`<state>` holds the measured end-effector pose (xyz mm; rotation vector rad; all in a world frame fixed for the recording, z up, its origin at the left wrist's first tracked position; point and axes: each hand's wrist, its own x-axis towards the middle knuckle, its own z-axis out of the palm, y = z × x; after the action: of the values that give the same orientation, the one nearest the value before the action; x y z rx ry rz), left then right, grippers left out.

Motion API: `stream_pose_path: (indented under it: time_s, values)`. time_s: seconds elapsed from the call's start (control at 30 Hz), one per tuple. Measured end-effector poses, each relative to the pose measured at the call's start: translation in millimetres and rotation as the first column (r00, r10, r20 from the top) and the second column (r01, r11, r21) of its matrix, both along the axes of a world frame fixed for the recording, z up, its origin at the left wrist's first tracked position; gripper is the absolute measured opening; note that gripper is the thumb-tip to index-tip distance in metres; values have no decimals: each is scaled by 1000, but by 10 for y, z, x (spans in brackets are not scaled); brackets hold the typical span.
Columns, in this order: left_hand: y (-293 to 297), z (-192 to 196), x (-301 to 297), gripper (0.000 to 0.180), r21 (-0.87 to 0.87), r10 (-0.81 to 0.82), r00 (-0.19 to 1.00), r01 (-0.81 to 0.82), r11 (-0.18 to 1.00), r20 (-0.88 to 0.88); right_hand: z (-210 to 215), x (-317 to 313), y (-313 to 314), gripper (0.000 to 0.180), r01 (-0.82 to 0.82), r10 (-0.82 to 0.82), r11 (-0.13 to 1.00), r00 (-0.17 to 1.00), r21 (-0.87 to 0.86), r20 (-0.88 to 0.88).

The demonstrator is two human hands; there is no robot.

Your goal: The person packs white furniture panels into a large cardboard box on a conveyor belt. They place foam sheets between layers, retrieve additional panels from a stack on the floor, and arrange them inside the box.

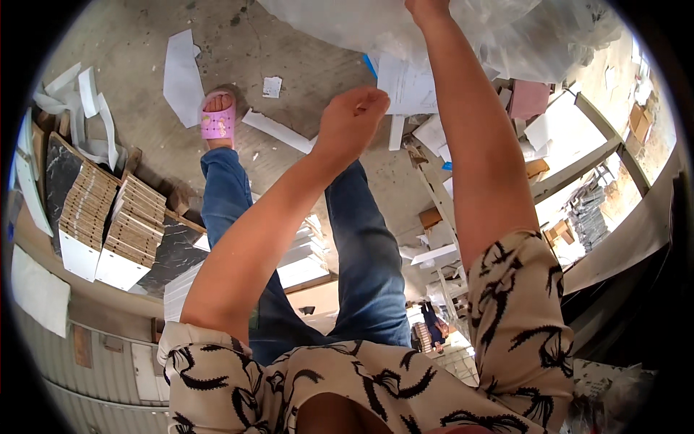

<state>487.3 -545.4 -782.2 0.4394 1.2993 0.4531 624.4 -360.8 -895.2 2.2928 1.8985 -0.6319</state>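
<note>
My left hand [353, 119] is in the upper middle with its fingers curled closed. Its fingertips overlap the left edge of a white printed sheet [407, 85]; whether they grip anything cannot be made out. My right arm reaches up to the top edge, where my right hand [428, 6] is mostly cut off, with its fingers out of sight. Beside that hand spreads a large mass of clear plastic film [347, 20], crumpled on the right. Something blue [371, 65] shows at the sheet's upper left corner.
My foot in a pink slide sandal [218, 126] stands on the concrete floor [144, 79]. White offcuts [183, 76] and a long strip [277, 130] lie around it. Stacked white-faced boards [134, 224] stand at left. A frame [578, 170] stands at right amid scraps; a distant person [434, 325] appears below.
</note>
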Motion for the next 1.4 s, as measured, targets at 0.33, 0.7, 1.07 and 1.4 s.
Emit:
stream_pose_path:
  time_s: [0.33, 0.7, 1.07, 1.4]
  values:
    - [-25, -41, 71, 25, -27, 59, 998, -58, 998, 33, -220, 152, 85, 55, -116, 111, 989, 992, 87, 54]
    - [140, -18, 66, 20, -77, 109, 992, -103, 992, 68, -439, -440, 209, 65, -292, 292, 956, 953, -15, 81]
    - [93, 23, 29, 32, -76, 144, 951, -128, 989, 272, 563, 675, -975, 23, 125, -68, 969, 963, 211, -260]
    - [173, -68, 255, 69, 237, -216, 976, 205, 950, 24, 1541, 408, -1569, 21, 397, -370, 900, 477, -180, -797]
